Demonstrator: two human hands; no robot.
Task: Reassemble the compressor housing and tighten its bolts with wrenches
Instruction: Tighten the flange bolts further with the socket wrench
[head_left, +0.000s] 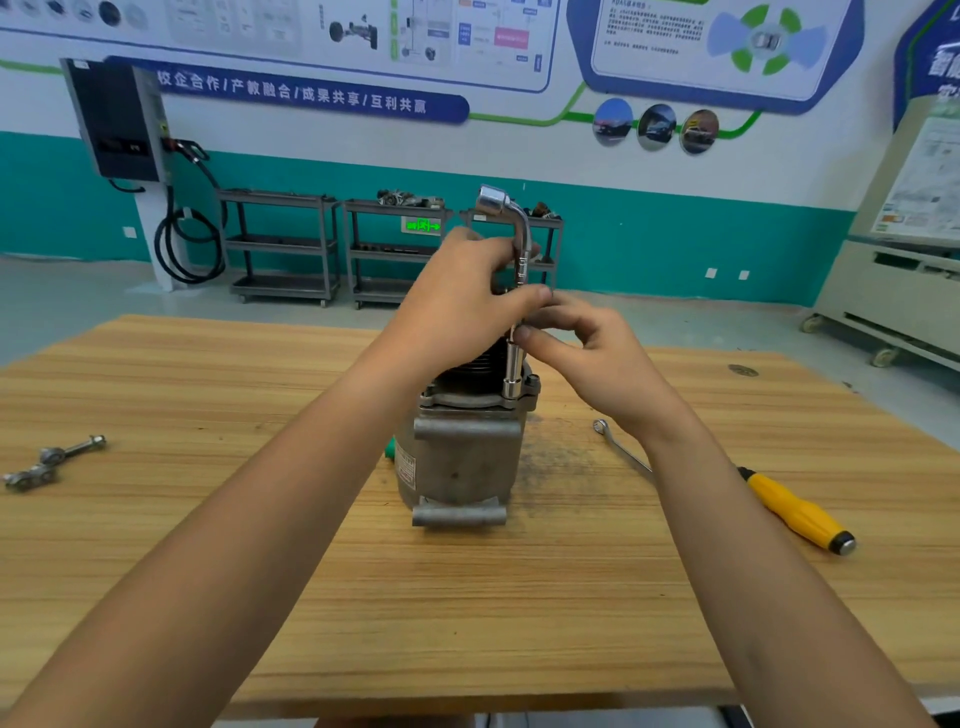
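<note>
You look to be tightening down the compressor housing (457, 452).
Your left hand (462, 301) wraps the socket wrench (521, 260) up high; your right hand (597, 364) pinches its stem just below. The housing stands right under your grip. Next, turn the wrench slowly and keep it straight up.

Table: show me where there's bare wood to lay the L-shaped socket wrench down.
Widest bare wood: the near strip of the table, in front of the compressor. Also free: left, between the compressor and the metal link parts. Crowded on the right: the flat wrench and yellow screwdriver lie there beside a dark smudge.
</note>
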